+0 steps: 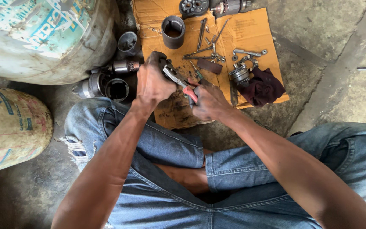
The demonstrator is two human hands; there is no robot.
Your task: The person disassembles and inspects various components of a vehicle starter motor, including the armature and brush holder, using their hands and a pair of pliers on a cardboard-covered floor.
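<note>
One head-worn camera looks steeply down, close over the lap, probably tilted slightly forward toward the cardboard sheet [250, 29].

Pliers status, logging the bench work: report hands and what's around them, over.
Left hand grips a dark metal part. Right hand squeezes red-handled pliers, nose on the part. Loose parts and tools on cardboard beyond.

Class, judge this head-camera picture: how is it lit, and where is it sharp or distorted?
Head view: soft, even daylight, no harsh shadows or glare; the left hand, the right hand on the red-handled pliers and the brown cardboard sheet are sharp; wide-angle stretch enlarges the forearms and blue jeans near the lower edge.
</note>
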